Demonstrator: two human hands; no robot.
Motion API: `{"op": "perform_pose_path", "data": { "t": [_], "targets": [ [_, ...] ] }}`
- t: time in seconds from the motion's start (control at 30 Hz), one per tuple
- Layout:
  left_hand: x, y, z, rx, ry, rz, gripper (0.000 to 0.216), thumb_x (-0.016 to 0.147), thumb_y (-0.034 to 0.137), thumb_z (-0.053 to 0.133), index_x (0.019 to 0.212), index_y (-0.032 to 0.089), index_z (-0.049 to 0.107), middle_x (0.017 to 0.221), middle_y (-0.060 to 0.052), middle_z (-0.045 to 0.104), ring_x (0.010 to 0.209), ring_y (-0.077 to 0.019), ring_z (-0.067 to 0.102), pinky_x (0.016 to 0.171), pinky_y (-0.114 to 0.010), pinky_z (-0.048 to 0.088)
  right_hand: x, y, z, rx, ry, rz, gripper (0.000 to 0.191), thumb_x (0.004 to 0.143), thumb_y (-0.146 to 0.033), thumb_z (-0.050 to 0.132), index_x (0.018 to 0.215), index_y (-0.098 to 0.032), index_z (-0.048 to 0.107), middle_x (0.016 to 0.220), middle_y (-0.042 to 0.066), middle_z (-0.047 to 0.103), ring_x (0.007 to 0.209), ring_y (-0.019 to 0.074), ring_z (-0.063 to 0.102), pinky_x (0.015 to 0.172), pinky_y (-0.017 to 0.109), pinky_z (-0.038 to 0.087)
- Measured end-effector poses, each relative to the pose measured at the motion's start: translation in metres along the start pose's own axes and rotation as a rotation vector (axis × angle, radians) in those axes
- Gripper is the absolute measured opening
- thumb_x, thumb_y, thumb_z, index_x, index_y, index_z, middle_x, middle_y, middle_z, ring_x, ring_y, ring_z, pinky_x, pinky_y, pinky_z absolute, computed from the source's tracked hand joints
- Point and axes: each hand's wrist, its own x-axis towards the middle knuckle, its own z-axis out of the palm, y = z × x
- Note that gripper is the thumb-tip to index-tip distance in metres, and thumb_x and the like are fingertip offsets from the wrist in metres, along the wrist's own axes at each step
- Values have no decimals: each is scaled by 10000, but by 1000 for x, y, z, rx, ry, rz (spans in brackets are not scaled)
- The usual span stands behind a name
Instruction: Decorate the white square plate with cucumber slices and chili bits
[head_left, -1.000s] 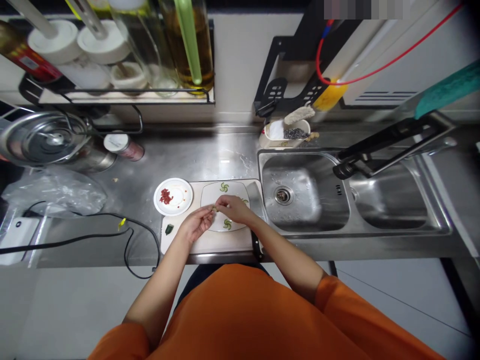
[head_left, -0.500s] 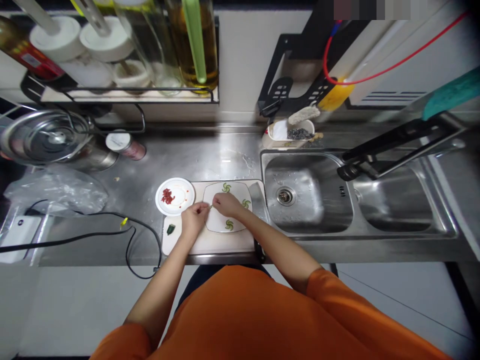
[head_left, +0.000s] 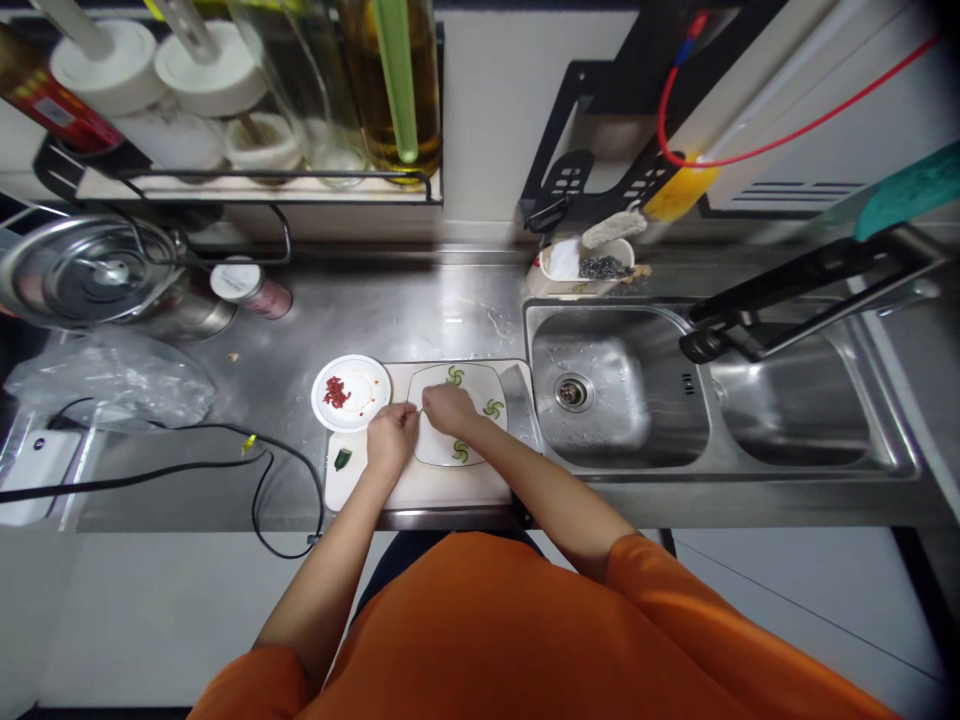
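Over a squarish white plate [head_left: 435, 450] with green swirls, my left hand [head_left: 391, 438] and my right hand [head_left: 448, 411] meet with pinched fingers. A tiny pale greenish bit shows between the fingertips, too small to name. The plate lies on a light cutting board [head_left: 442, 490]. At the board's upper left corner is a round white plate [head_left: 369, 378] bearing red chopped pieces [head_left: 335, 392]. A small dark green piece [head_left: 343, 459] rests on the board left of my left hand. Beside the squarish plate, a broad grey blade [head_left: 519, 392] lies partly hidden by my right forearm.
To the right are a double steel sink [head_left: 701, 440] and a black faucet [head_left: 780, 300]. A black cable [head_left: 289, 445], a plastic bag [head_left: 112, 380], a lidded pot [head_left: 90, 270] and a small jar [head_left: 251, 288] occupy the left counter. Bottles line the rack [head_left: 300, 190] above.
My right hand has turned slightly and its fingers have curled in more, close to my left fingertips. The view has shifted a little; the plates stay in place.
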Motion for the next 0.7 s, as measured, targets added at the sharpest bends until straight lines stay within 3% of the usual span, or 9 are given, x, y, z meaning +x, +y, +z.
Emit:
{"op": "perform_pose_path", "data": {
  "t": [0.53, 0.7],
  "targets": [
    [-3, -5, 2, 70, 11, 58, 159, 796, 219, 512, 838, 180, 660, 812, -63, 652, 814, -202, 574, 778, -304, 432, -18, 12, 23, -22, 221, -112, 192, 901, -267, 437, 974, -169, 585, 1024, 99, 605, 1028, 239, 443, 796, 321, 358],
    [-3, -6, 3, 61, 39, 74, 151, 794, 213, 521, 839, 181, 662, 816, -62, 653, 811, -199, 573, 778, -301, 431, -17, 12, 25, -68, 241, -131, 209, 908, -228, 403, 973, -178, 594, 1014, 99, 596, 1026, 248, 427, 757, 326, 355]
  ]
}}
